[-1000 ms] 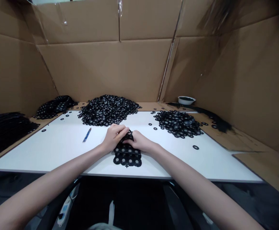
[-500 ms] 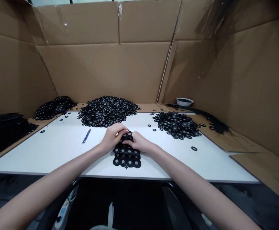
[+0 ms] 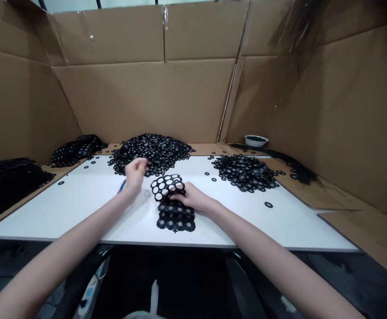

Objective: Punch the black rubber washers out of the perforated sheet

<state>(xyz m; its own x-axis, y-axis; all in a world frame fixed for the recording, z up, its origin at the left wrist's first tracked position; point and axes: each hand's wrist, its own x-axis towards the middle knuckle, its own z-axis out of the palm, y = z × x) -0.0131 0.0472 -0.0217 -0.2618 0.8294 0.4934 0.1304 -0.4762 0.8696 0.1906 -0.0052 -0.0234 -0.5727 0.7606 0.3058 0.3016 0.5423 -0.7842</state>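
A black rubber sheet of punched rings (image 3: pixel 175 215) lies on the white table (image 3: pixel 80 208) in front of me. My right hand (image 3: pixel 195 199) rests on its far end, fingers pinched on the sheet where the emptied part with open holes (image 3: pixel 166 185) curls upward. My left hand (image 3: pixel 135 175) is raised off to the left, over the edge of the big pile of black rings (image 3: pixel 150 153). Its fingers are closed, and what they hold is too small to make out. A blue pen (image 3: pixel 122 186) lies just under that hand.
A smaller pile of rings (image 3: pixel 244 170) sits to the right, with loose rings (image 3: pixel 268 204) scattered about. Stacks of black sheets lie at far left (image 3: pixel 10 175) and back left (image 3: pixel 76 148). A white bowl (image 3: pixel 256 141) stands at the back right. Cardboard walls (image 3: pixel 193 88) enclose the table.
My left hand has left the sheet and moved up and left toward the big pile. The emptied far end of the sheet now stands up, showing open holes.
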